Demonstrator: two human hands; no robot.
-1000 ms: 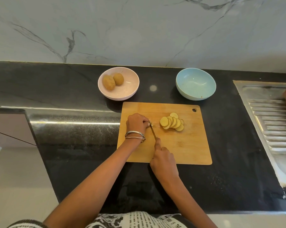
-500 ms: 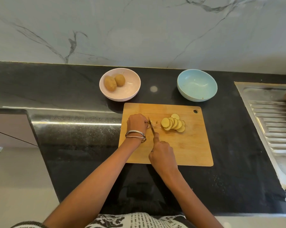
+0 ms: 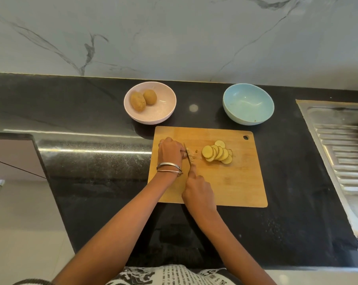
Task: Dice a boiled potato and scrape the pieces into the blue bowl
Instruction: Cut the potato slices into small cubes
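Note:
A wooden cutting board lies on the black counter. Several round potato slices lie overlapped on its upper middle. My left hand curls over the small remaining end of the potato at the board's left, hiding most of it. My right hand grips a knife, index finger along its spine, the blade standing right against my left fingertips. The empty blue bowl stands behind the board's right corner.
A pink bowl with two whole unpeeled potatoes stands behind the board's left corner. A steel sink drainboard fills the right edge. The counter's front edge runs just below the board; a marble wall rises behind.
The knife has shifted slightly left, closer to my left fingertips. The slice pile stays in place.

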